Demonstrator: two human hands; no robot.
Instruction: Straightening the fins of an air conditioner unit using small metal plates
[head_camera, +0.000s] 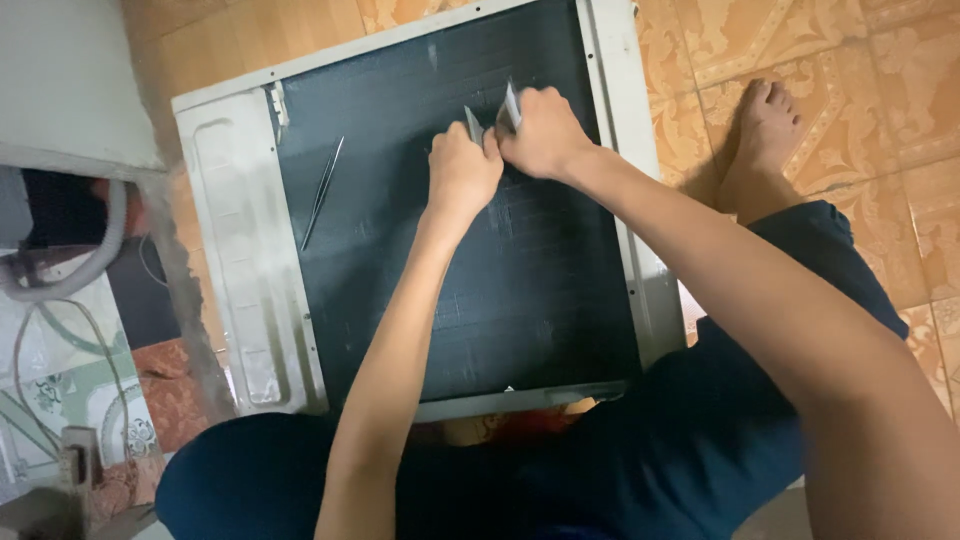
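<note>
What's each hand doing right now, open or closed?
Left hand: closed on a thin metal tool.
Right hand: closed on another thin metal piece.

fingertips behind thin metal strips (512, 105)

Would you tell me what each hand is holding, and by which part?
Left hand and right hand each grip a thin metal tool by its lower end, blades pointing up.
</note>
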